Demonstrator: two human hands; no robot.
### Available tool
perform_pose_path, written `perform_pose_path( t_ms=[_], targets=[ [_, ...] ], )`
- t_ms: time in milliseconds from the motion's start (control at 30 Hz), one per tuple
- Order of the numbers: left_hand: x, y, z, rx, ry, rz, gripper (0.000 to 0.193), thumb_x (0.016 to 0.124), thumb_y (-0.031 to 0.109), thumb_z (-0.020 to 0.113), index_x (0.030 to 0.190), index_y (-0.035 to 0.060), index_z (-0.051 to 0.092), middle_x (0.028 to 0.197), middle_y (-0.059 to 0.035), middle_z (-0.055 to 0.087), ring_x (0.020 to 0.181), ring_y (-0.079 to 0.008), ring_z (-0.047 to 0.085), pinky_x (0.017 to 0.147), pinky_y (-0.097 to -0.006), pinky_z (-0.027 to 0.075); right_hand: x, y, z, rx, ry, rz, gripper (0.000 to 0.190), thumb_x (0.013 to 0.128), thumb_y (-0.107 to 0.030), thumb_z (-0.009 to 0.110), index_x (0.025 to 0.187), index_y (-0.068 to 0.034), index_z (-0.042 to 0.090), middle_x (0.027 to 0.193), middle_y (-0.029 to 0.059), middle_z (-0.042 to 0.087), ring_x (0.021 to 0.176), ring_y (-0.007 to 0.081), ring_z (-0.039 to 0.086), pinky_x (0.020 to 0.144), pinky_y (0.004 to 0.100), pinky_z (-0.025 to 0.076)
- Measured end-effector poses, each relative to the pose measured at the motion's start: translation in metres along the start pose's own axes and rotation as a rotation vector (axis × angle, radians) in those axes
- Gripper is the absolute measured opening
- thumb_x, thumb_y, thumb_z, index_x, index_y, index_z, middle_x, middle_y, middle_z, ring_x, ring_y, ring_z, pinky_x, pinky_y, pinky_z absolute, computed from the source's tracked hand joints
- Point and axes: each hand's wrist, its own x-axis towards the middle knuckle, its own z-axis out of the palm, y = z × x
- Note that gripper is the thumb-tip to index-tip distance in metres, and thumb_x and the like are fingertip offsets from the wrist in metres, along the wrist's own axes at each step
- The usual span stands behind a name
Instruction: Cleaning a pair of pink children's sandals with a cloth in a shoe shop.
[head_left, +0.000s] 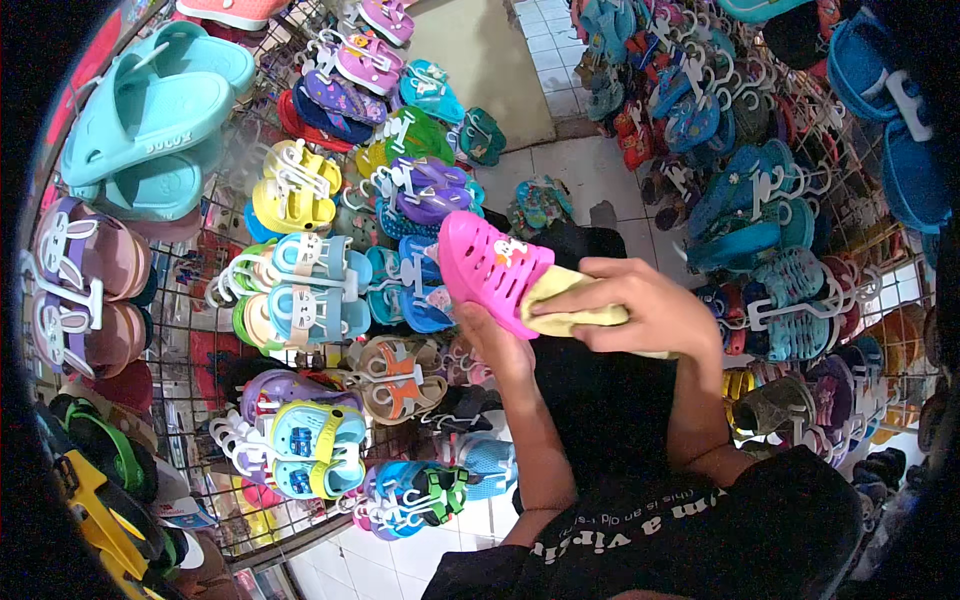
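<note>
A bright pink slotted plastic shoe with a small white cartoon figure on its top is held in front of me, toe towards the upper left. My left hand grips it from below, at the side. A pale yellow cloth lies against the shoe's opening, and my right hand holds it there, fingers pressed on it. Part of the cloth is covered by my right hand. The inside of the shoe is hidden.
Children's sandals, among them a yellow pair and a blue cat-faced pair, hang from a wire grid rack on the left. More sandals hang on the right. White tiles show on the floor between them.
</note>
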Motion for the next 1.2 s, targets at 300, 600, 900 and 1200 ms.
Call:
perform_pose_path(
  t_ms=[300,600,900,1200],
  targets=[
    [0.000,0.007,0.000,-0.113,-0.106,-0.105,0.071,0.092,0.058,0.028,0.139,0.0042,0.027,0.135,-0.0151,0.040,0.121,-0.0287,0.044,0.103,-0.0428,0.035,-0.007,-0.016,-0.011,-0.105,0.405,-0.004,0.045,0.070,-0.011,0.062,0.114,-0.021,0.064,0.084,0.0111,0.053,0.074,0.0244,0.054,0.067,0.0316,0.045],
    [-0.001,0.028,-0.010,-0.308,0.027,-0.386,0.063,0.092,0.055,0.034,0.133,0.0070,0.037,0.128,-0.0133,0.048,0.115,-0.0280,0.050,0.098,-0.0447,0.041,-0.012,0.025,-0.015,-0.208,0.310,0.099,0.040,0.070,-0.018,0.061,0.109,-0.015,0.066,0.079,0.0123,0.052,0.069,0.0273,0.055,0.062,0.0341,0.044],
    [-0.004,0.016,0.001,-0.254,-0.134,-0.507,0.061,0.094,0.052,0.035,0.136,0.0077,0.034,0.130,-0.0133,0.045,0.118,-0.0260,0.047,0.100,-0.0415,0.038,0.001,0.002,-0.004,0.138,0.201,0.027,0.039,0.077,-0.023,0.063,0.111,-0.005,0.064,0.096,0.0151,0.060,0.087,0.0254,0.057,0.079,0.0334,0.043],
    [-0.001,0.011,-0.010,-0.213,-0.080,-0.290,0.062,0.093,0.052,0.037,0.136,0.0074,0.032,0.128,-0.0128,0.047,0.116,-0.0241,0.048,0.098,-0.0403,0.040,0.003,0.027,0.005,0.290,0.186,-0.027,0.035,0.080,-0.014,0.063,0.114,-0.004,0.060,0.098,0.0140,0.061,0.090,0.0228,0.060,0.081,0.0329,0.045]
  ],
)
